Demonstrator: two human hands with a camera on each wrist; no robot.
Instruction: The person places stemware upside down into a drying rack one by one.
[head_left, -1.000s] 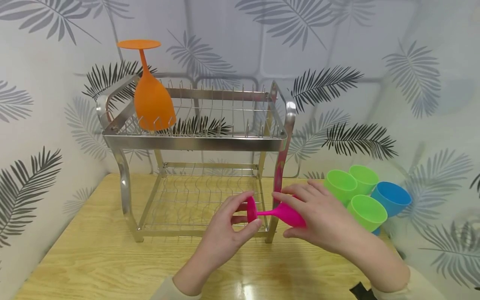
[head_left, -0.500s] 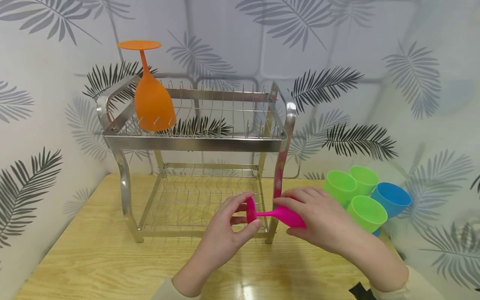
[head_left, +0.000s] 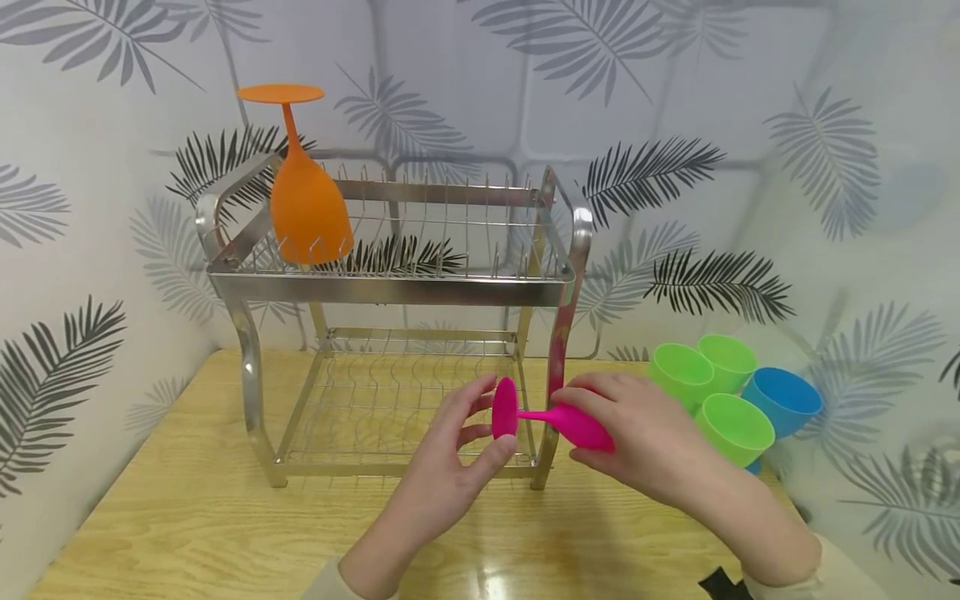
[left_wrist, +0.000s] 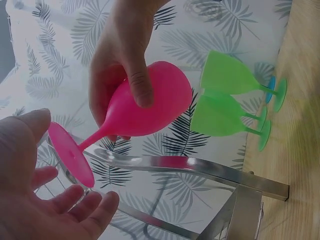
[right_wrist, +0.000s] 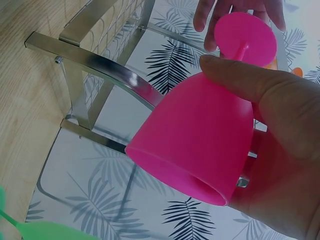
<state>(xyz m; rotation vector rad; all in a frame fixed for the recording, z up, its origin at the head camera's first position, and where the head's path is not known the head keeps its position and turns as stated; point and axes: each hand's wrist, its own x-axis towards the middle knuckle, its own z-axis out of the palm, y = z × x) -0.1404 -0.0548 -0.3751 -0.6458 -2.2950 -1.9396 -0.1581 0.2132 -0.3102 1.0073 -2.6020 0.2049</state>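
Observation:
A pink plastic wine goblet (head_left: 577, 427) lies sideways in the air before the rack, its foot toward the left hand. My right hand (head_left: 637, 433) grips the bowl, thumb on one side and fingers on the other, as the right wrist view shows. My left hand (head_left: 453, 467) is at the goblet's round foot (left_wrist: 71, 155). Its fingers are spread and loosely bent, apart from the foot in the left wrist view; the thumb lies at the foot's edge, and contact there is hard to tell. The goblet's mouth (right_wrist: 175, 175) faces away from the left hand.
A two-tier metal dish rack (head_left: 397, 290) stands on the wooden table (head_left: 187, 533). An upside-down orange goblet (head_left: 309, 208) sits at the upper tier's left. Several green goblets (head_left: 735, 427) and a blue goblet (head_left: 782, 402) stand upright at the right, by the patterned wall.
The left fingers have loosened from the goblet's foot, which now shows whole in front of them. The foot has tipped slightly upward. The right hand keeps its hold on the bowl.

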